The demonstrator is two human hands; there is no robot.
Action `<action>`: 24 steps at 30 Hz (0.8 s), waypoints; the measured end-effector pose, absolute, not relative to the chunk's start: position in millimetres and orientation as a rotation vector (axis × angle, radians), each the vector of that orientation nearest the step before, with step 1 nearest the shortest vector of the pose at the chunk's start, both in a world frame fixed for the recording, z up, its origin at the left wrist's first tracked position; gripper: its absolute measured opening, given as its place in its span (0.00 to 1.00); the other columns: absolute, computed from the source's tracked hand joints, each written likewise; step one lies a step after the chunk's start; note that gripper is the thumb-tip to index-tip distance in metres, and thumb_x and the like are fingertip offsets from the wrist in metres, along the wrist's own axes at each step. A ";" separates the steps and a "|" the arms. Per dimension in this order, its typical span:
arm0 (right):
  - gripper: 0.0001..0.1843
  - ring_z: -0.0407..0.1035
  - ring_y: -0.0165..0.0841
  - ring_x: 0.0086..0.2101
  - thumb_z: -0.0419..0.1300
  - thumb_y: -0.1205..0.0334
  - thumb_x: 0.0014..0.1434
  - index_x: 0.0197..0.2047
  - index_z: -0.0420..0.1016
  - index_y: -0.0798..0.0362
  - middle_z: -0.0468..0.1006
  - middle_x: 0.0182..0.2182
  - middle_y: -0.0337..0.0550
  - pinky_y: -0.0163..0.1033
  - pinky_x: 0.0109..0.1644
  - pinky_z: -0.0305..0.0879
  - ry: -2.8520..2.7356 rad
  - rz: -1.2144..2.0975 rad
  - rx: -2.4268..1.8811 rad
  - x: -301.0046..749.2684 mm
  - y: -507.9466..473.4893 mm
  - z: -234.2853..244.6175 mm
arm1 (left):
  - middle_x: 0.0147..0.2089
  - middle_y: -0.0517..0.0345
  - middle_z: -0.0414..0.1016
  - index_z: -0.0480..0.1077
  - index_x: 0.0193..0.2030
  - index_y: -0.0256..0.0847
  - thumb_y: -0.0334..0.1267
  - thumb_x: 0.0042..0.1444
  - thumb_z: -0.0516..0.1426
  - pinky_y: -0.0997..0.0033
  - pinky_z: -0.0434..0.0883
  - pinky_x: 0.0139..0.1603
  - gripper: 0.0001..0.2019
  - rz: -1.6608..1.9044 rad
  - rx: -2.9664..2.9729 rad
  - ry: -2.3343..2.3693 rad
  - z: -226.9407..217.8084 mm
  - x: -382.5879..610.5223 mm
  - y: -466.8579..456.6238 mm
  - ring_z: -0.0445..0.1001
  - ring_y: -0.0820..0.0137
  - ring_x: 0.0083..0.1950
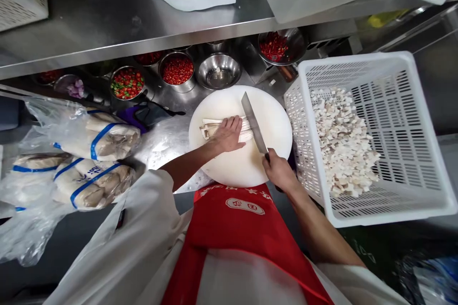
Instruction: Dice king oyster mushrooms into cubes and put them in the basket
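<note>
On a round white cutting board lies a bundle of long pale mushroom strips, which look like king oyster mushroom. My left hand rests flat across the strips, fingers stretched out and thumb to the side, pressing on them and hiding part of them. In my right hand is the dark handle of a cleaver. Its broad blade stands at the right end of the bundle, tip pointing away from me. Whether the edge touches the strips I cannot tell.
Right of the board stands a white plastic basket with diced mushroom inside. Bagged whole mushrooms with blue bands lie at left. Behind are bowls of chopped red chilli and a nearly bare metal bowl, under a steel shelf.
</note>
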State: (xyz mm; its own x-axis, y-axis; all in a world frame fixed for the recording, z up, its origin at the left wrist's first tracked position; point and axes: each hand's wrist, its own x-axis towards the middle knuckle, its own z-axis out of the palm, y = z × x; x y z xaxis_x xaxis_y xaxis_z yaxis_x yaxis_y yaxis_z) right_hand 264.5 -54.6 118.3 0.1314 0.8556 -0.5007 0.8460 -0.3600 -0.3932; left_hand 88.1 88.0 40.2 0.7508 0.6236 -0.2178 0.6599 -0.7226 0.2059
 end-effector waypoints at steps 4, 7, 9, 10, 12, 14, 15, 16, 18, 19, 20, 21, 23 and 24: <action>0.18 0.75 0.43 0.34 0.47 0.57 0.67 0.53 0.68 0.56 0.81 0.34 0.52 0.39 0.36 0.59 -1.791 0.938 -2.308 258.1 -37.7 108.2 | 0.74 0.37 0.45 0.45 0.72 0.28 0.66 0.52 0.54 0.50 0.43 0.74 0.52 -0.239 2.624 1.013 46.1 85.8 91.8 0.47 0.48 0.74; 0.19 0.74 0.43 0.33 0.47 0.55 0.67 0.54 0.68 0.55 0.81 0.32 0.51 0.38 0.34 0.59 -1.770 0.934 -2.302 261.2 -52.6 126.5 | 0.74 0.35 0.44 0.45 0.72 0.25 0.70 0.49 0.53 0.51 0.39 0.75 0.56 -0.243 2.580 1.061 47.3 79.6 97.1 0.43 0.48 0.75; 0.19 0.74 0.42 0.31 0.47 0.54 0.67 0.53 0.68 0.54 0.80 0.30 0.48 0.38 0.32 0.58 -1.757 0.987 -2.309 264.3 -67.3 141.7 | 0.74 0.34 0.46 0.46 0.72 0.24 0.70 0.48 0.54 0.51 0.38 0.75 0.57 -0.246 2.558 1.086 44.7 75.0 98.9 0.44 0.47 0.75; 0.18 0.74 0.41 0.30 0.47 0.53 0.67 0.53 0.68 0.54 0.80 0.29 0.47 0.38 0.32 0.58 -1.756 1.023 -2.315 265.4 -72.9 147.4 | 0.73 0.35 0.47 0.47 0.71 0.25 0.70 0.49 0.54 0.50 0.38 0.75 0.56 -0.242 2.551 1.087 42.7 73.0 98.8 0.45 0.47 0.74; 0.18 0.73 0.40 0.28 0.47 0.54 0.66 0.52 0.68 0.53 0.79 0.28 0.46 0.37 0.30 0.57 -1.764 1.092 -2.331 265.8 -76.8 151.6 | 0.73 0.37 0.50 0.48 0.71 0.28 0.68 0.51 0.53 0.50 0.40 0.75 0.52 -0.218 2.546 1.079 38.8 70.5 96.8 0.48 0.47 0.73; 0.17 0.73 0.40 0.28 0.47 0.55 0.66 0.53 0.68 0.53 0.80 0.28 0.47 0.37 0.31 0.57 -1.783 1.119 -2.344 263.4 -69.5 144.0 | 0.72 0.38 0.53 0.49 0.71 0.30 0.66 0.54 0.52 0.50 0.41 0.74 0.49 -0.175 2.557 1.080 36.9 69.4 93.9 0.50 0.48 0.72; 0.18 0.74 0.41 0.29 0.47 0.56 0.66 0.53 0.68 0.54 0.80 0.29 0.48 0.38 0.31 0.57 -1.795 1.107 -2.347 261.4 -62.3 136.6 | 0.71 0.38 0.54 0.50 0.71 0.30 0.65 0.54 0.52 0.50 0.42 0.74 0.48 -0.152 2.568 1.079 36.9 69.2 92.8 0.51 0.48 0.71; 0.18 0.74 0.42 0.31 0.47 0.56 0.66 0.53 0.68 0.55 0.81 0.31 0.50 0.38 0.32 0.58 -1.808 1.079 -2.347 259.1 -54.0 127.8 | 0.71 0.38 0.55 0.50 0.71 0.30 0.65 0.55 0.52 0.50 0.43 0.73 0.47 -0.130 2.579 1.079 37.4 69.1 92.1 0.52 0.48 0.71; 0.19 0.75 0.44 0.33 0.46 0.57 0.66 0.54 0.67 0.57 0.81 0.33 0.53 0.39 0.35 0.59 -1.835 1.011 -2.328 254.8 -37.9 111.0 | 0.70 0.37 0.56 0.51 0.70 0.29 0.65 0.55 0.52 0.51 0.45 0.73 0.47 -0.107 2.596 1.075 39.2 68.7 92.0 0.54 0.48 0.70; 0.20 0.75 0.45 0.34 0.46 0.57 0.66 0.54 0.67 0.58 0.81 0.34 0.54 0.40 0.36 0.60 -1.841 0.979 -2.312 253.3 -32.2 105.1 | 0.69 0.37 0.57 0.51 0.70 0.28 0.65 0.54 0.53 0.51 0.44 0.73 0.48 -0.105 2.602 1.064 40.0 68.3 92.4 0.54 0.47 0.69; 0.20 0.75 0.45 0.35 0.46 0.57 0.66 0.55 0.67 0.58 0.81 0.35 0.54 0.40 0.37 0.60 -1.840 0.950 -2.296 252.6 -29.0 101.9 | 0.69 0.36 0.56 0.51 0.70 0.27 0.66 0.53 0.53 0.51 0.43 0.73 0.49 -0.110 2.606 1.053 40.8 67.8 92.9 0.54 0.47 0.70; 0.20 0.75 0.45 0.35 0.46 0.56 0.66 0.55 0.67 0.57 0.81 0.35 0.53 0.40 0.37 0.60 -1.834 0.930 -2.280 252.6 -28.8 101.6 | 0.70 0.35 0.55 0.50 0.70 0.25 0.67 0.52 0.53 0.52 0.42 0.74 0.51 -0.120 2.607 1.046 41.3 67.2 93.2 0.52 0.47 0.70; 0.20 0.74 0.44 0.34 0.46 0.55 0.66 0.54 0.68 0.56 0.81 0.34 0.52 0.39 0.36 0.60 -1.809 0.907 -2.269 254.4 -36.4 109.0 | 0.72 0.35 0.51 0.48 0.71 0.24 0.70 0.49 0.54 0.51 0.39 0.74 0.55 -0.155 2.594 1.049 42.1 66.0 93.5 0.48 0.46 0.72; 0.19 0.74 0.43 0.33 0.47 0.54 0.66 0.53 0.68 0.55 0.81 0.33 0.51 0.39 0.35 0.59 -1.796 0.903 -2.272 255.9 -42.9 115.6 | 0.72 0.35 0.49 0.48 0.71 0.25 0.70 0.48 0.55 0.51 0.38 0.75 0.56 -0.166 2.582 1.059 42.8 65.4 93.5 0.46 0.45 0.73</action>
